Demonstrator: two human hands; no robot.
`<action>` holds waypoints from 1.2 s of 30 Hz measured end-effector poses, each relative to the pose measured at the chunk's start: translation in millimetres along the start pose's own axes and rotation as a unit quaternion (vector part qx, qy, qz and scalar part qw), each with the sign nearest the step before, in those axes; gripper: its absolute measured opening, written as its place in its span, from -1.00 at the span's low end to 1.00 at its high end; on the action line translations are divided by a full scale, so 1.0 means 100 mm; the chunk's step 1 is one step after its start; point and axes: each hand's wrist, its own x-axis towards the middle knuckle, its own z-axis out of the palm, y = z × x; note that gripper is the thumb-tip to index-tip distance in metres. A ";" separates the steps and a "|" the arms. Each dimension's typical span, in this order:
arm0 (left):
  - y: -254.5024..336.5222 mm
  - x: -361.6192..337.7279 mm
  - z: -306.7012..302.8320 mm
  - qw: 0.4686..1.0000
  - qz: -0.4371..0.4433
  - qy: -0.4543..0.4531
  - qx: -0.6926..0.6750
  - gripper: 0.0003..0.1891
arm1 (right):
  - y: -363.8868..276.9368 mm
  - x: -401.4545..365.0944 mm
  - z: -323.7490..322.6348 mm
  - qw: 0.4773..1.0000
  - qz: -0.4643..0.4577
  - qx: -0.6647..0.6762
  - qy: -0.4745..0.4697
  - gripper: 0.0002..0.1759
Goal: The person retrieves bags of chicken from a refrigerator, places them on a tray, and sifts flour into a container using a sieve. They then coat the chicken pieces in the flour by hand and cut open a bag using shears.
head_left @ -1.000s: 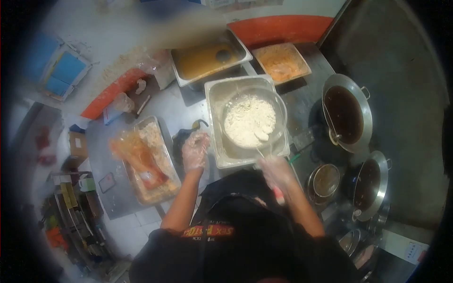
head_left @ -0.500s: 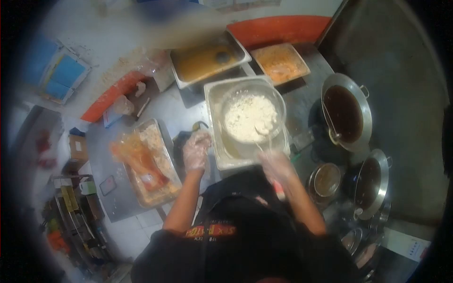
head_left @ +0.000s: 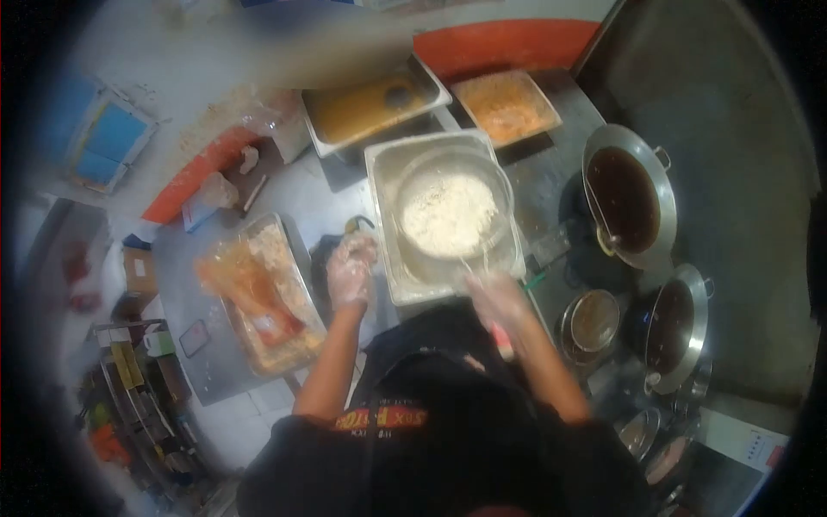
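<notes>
My right hand point(head_left: 500, 300), in a clear glove, is closed on the handle of a round wire strainer point(head_left: 506, 191). Pale, crumbly floured pieces point(head_left: 450, 215) lie in the strainer, which is over a deep white-rimmed metal pan point(head_left: 376, 185). My left hand point(head_left: 351, 269), gloved and coated with pale flour, is to the left of the pan, apart from it. Its fingers are blurred and curled, and what is in them, if anything, cannot be made out.
A tray with a plastic bag point(head_left: 250, 297) lies at the left. Behind the pan stand a tray of yellow liquid point(head_left: 362, 112) and a tray of orange crumbs point(head_left: 508, 108). Two woks of dark liquid point(head_left: 622, 198) are at the right, near a round sieve point(head_left: 594, 320).
The floured pieces have shifted and spread in the strainer. My right hand has moved slightly left in view. The whole scene has shifted a little up and left.
</notes>
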 end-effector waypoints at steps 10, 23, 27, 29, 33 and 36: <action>0.05 0.08 -0.06 0.997 -0.057 0.030 0.047 -0.89 | -0.03 0.06 0.00 0.999 -0.041 -0.019 0.011 -0.76; 0.11 0.01 -0.14 0.999 -0.011 -0.007 -0.033 -0.82 | -0.02 -0.09 0.06 1.000 -0.002 -0.011 0.005 -0.74; 0.21 0.08 -0.10 0.999 -0.027 0.006 -0.018 -0.82 | -0.13 -0.28 -0.04 1.000 0.014 -0.016 -0.005 -0.69; 0.19 0.12 -0.09 0.998 -0.055 0.020 -0.032 -0.82 | -0.03 -0.14 -0.04 0.999 -0.044 -0.013 -0.024 -0.66; 0.19 0.12 -0.12 0.998 -0.019 0.004 -0.065 -0.80 | -0.22 -0.14 0.05 0.999 0.019 -0.035 0.021 -0.61; 0.13 -0.02 -0.15 0.997 -0.055 0.034 -0.046 -0.80 | -0.02 -0.19 -0.01 1.000 -0.004 -0.006 -0.002 -0.59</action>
